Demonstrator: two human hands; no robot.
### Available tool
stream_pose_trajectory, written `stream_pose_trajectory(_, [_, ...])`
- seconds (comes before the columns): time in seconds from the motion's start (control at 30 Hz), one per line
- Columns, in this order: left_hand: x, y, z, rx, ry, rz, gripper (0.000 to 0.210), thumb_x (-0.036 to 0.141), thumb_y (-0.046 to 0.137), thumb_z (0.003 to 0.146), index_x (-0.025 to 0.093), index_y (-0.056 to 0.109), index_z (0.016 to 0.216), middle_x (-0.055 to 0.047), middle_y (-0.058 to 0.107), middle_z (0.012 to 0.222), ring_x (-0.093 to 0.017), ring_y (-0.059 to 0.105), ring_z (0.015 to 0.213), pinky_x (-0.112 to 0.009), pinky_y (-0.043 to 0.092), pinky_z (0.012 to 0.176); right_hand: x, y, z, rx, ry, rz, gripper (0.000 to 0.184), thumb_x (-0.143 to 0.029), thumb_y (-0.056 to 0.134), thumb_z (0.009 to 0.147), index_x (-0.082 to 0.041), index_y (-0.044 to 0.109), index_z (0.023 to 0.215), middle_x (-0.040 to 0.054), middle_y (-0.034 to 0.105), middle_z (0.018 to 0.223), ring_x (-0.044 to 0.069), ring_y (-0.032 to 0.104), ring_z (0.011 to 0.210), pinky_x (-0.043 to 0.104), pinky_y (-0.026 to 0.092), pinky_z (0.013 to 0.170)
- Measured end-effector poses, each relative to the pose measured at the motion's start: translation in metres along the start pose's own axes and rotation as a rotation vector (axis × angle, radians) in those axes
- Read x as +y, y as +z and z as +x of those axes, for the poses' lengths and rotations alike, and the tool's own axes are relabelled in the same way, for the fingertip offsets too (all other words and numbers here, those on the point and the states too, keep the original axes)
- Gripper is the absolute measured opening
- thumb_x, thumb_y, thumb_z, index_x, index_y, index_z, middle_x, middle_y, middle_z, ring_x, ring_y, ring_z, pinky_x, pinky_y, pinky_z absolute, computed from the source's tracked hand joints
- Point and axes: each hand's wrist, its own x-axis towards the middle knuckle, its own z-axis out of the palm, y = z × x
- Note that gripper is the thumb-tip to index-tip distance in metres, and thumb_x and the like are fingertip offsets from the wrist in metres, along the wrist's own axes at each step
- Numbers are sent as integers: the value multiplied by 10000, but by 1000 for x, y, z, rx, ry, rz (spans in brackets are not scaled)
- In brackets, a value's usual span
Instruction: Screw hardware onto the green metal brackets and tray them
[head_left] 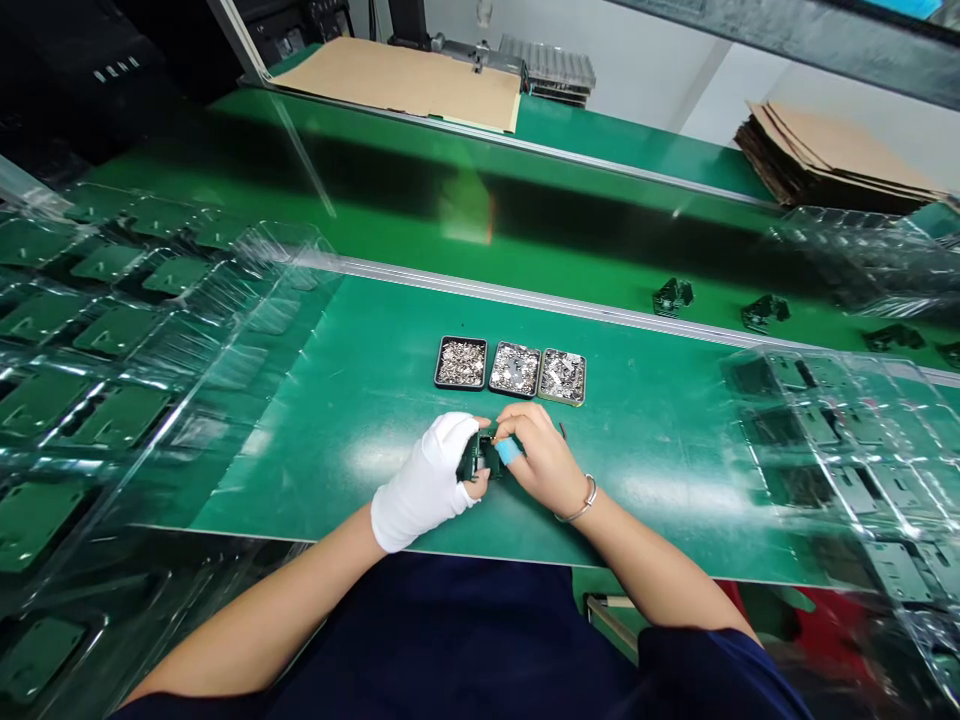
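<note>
My left hand (431,478), in a white glove with bare fingertips, is closed around a small dark green assembly (470,464) above the green bench. My right hand (541,455) has blue tape round one finger and a bracelet at the wrist. Its fingers are pinched together against the right side of the assembly; whatever they hold is too small or hidden to name. Just beyond my hands stand three small dish trays full of tiny metal parts: a left tray (461,362), a middle tray (514,369) and a right tray (562,376).
Clear plastic compartment trays lie at the left (142,350) and right (847,450). Behind a metal rail (480,288), several dark assemblies (673,297) sit on a green belt. Further back are a cardboard sheet (397,80) and a cardboard stack (832,155).
</note>
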Motion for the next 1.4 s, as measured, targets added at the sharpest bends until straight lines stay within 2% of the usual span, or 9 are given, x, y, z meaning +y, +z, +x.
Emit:
stream_pose_trajectory(0.27, [-1, -11, 6, -117, -39, 35, 489, 387, 555, 762, 138, 468, 1174, -140, 586, 1126, -298, 551, 1081, -475, 436, 971, 2, 3, -5, -49, 75, -103, 214, -96, 418, 849, -183, 521, 1016, 80, 651, 959, 189, 627, 887, 304, 519, 771])
stream_pose_trajectory(0.43, [4, -26, 22, -316, -116, 212, 153, 207, 446, 840, 172, 593, 865, -32, 646, 795, -190, 608, 762, -477, 370, 1022, 1, 7, -3, -191, 12, -196, 259, -46, 423, 811, -167, 543, 1005, 90, 665, 980, 203, 630, 928, 315, 519, 811])
stream_pose_trajectory(0.6, [2, -25, 24, -306, -42, 376, 160, 153, 453, 812, 178, 603, 762, -18, 626, 686, -181, 597, 671, -453, 384, 1002, -2, 8, 1, -264, -50, -256, 348, 6, 392, 745, -153, 530, 1021, 94, 653, 1006, 203, 611, 945, 314, 509, 822])
stream_pose_trajectory(0.9, [4, -19, 23, -280, -39, 471, 183, 153, 452, 803, 180, 559, 656, -16, 582, 604, -177, 583, 606, -437, 373, 1025, -14, 9, 10, -376, 36, -357, 260, -20, 402, 735, -147, 524, 926, 94, 610, 875, 212, 567, 813, 308, 479, 723])
stream_pose_trajectory(1.0, [-1, -24, 23, -294, -67, 379, 174, 156, 442, 809, 175, 590, 721, -24, 622, 659, -188, 611, 665, -456, 365, 1034, -14, 7, 13, -378, 94, -332, 236, -36, 423, 753, -159, 530, 924, 78, 609, 863, 201, 568, 799, 288, 458, 710])
stream_pose_trajectory(1.07, [-6, -29, 19, -272, -120, 234, 191, 198, 443, 829, 170, 611, 915, -52, 675, 857, -213, 638, 841, -437, 404, 1006, -9, 4, 16, -342, 182, -301, 202, -59, 434, 789, -170, 536, 924, 61, 619, 861, 185, 575, 785, 268, 442, 704])
stream_pose_trajectory(1.2, [-14, -32, 4, -164, -257, 10, 515, 382, 514, 823, 167, 419, 1281, -120, 539, 1284, -259, 525, 1180, -400, 457, 966, 6, -2, 20, -315, 417, -284, 171, -83, 439, 845, -161, 555, 943, 38, 642, 810, 162, 586, 722, 242, 411, 665])
stream_pose_trajectory(1.3, [-16, -22, -7, -164, -242, 42, 650, 365, 623, 728, 152, 389, 1296, -149, 511, 1300, -304, 497, 1206, -446, 432, 997, 14, -9, 18, -391, 445, -301, 190, -87, 435, 864, -158, 580, 963, 53, 664, 880, 166, 603, 786, 247, 416, 713])
stream_pose_trajectory(1.4, [-17, -14, -10, -172, -239, 87, 517, 257, 599, 734, 157, 454, 1221, -130, 578, 1184, -296, 550, 1121, -450, 453, 960, 16, -19, 10, -455, 347, -303, 204, -108, 454, 866, -173, 592, 1001, 66, 648, 999, 177, 581, 912, 271, 425, 801])
